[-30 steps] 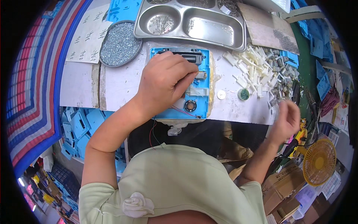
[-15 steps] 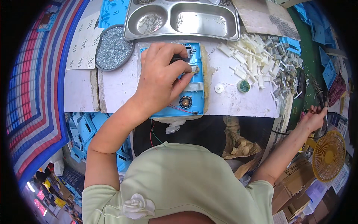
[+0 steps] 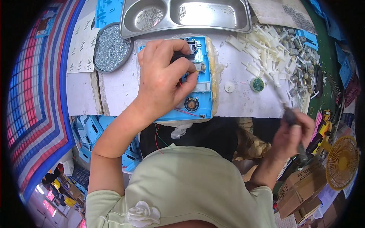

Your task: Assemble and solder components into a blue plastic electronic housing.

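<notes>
A blue plastic housing point(image 3: 205, 98) lies on a padded, plastic-wrapped block, its inner side up. My left hand point(image 3: 159, 74) rests over its left and upper part, thumb and index finger pinching a thin wire point(image 3: 197, 70) at a small motor point(image 3: 201, 67). Something black lies partly hidden beneath those fingers. A round speaker point(image 3: 191, 104) sits low in the housing, with pink-red wires beside it. To the right, past the table's front edge, my right hand point(image 3: 292, 135) is closed round a soldering iron point(image 3: 290, 116), blurred by motion, its tip pointing up and left.
Behind the housing stands a steel compartment tray point(image 3: 186, 30); a round dish of screws point(image 3: 112, 47) is at its left. White plastic parts point(image 3: 262, 53) and small metal motors point(image 3: 302, 76) are heaped at right, near a green round tin point(image 3: 257, 84). A yellow fan point(image 3: 342, 162) stands lower right.
My right hand has come from the far right toward the table, bringing the soldering iron with it. My left hand keeps its pinch over the housing. The view has shifted slightly.
</notes>
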Demonstrator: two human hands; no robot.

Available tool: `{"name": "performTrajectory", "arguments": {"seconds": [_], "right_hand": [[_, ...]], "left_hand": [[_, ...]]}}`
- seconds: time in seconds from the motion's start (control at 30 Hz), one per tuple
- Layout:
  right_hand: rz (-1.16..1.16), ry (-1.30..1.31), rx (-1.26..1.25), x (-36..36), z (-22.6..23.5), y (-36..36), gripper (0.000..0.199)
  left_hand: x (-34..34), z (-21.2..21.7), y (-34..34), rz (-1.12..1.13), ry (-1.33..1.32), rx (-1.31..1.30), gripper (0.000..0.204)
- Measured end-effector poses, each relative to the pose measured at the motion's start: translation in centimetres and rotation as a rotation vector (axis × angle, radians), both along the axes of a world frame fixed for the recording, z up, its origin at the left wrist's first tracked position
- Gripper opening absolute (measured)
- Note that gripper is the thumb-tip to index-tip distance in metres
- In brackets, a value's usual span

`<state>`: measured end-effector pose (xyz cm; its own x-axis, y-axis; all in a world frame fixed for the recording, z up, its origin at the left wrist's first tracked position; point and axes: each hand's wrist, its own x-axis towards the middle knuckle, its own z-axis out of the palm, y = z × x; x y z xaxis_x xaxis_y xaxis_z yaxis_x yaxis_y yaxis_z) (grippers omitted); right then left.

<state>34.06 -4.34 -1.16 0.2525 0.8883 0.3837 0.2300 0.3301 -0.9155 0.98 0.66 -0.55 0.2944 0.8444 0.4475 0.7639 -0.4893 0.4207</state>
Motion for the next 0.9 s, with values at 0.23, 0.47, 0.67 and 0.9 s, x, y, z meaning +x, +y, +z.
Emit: {"name": "performTrajectory", "arguments": {"seconds": [0.23, 0.47, 0.67, 0.9], "right_hand": [[0.476, -0.169, 0.108, -6.6, 0.0, 2.3, 0.029], [0.494, -0.274, 0.140, -7.9, 0.6, 2.8, 0.029], [0.497, -0.305, 0.156, -8.0, 0.6, 2.9, 0.029], [0.502, -0.308, 0.176, -8.2, 0.7, 3.2, 0.028]], "left_hand": [[0.1, -0.1, 0.0, 0.006, 0.025, 0.016, 0.019], [0.3, 0.0, -0.1, 0.009, 0.037, 0.010, 0.021], [0.3, 0.0, -0.1, 0.015, 0.048, 0.013, 0.022], [0.4, -0.1, -0.1, 0.014, 0.060, 0.019, 0.022]]}}
